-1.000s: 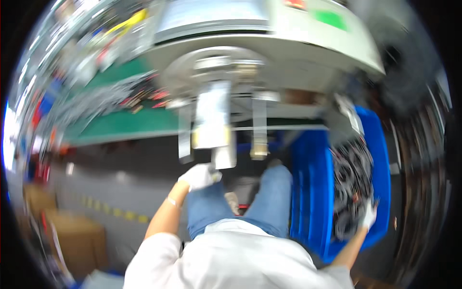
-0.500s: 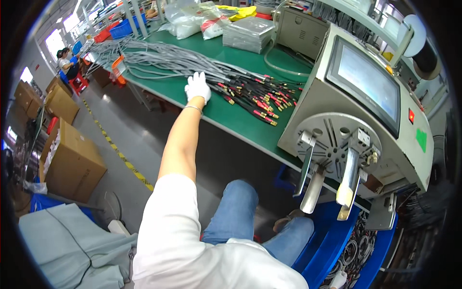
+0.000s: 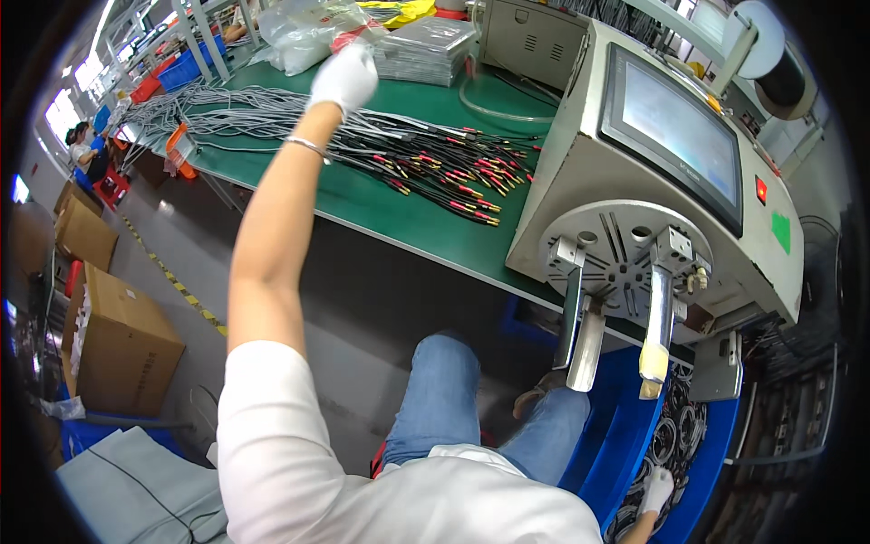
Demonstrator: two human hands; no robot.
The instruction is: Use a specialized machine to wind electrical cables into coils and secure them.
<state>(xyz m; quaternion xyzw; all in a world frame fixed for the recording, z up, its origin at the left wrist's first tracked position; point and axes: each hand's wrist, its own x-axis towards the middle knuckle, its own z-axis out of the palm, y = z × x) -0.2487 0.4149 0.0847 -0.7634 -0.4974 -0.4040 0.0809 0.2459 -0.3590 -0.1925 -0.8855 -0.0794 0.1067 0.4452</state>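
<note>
My left hand (image 3: 344,78), in a white glove, is raised over the grey cables (image 3: 263,109) on the green table. Its fingers look curled; whatever they may hold is hidden behind the hand. Black cable ends with red and gold plugs (image 3: 480,172) fan out to the right of it. Low on the right, my gloved right hand (image 3: 657,490) reaches into a blue bin (image 3: 702,490), over coiled cables (image 3: 666,440). Its fingers are too small and partly hidden to read.
A machine with a screen (image 3: 675,127) stands at the right, its round slotted plate (image 3: 625,258) carrying metal prongs that jut toward me. Plastic bags (image 3: 304,36) and a stack of clear packs (image 3: 424,50) lie at the back. Cardboard boxes (image 3: 127,340) stand on the floor left.
My left hand has lifted off the cables and moved up and away to the left. My right hand shows further into view over the bin. The whole view has shifted slightly.
</note>
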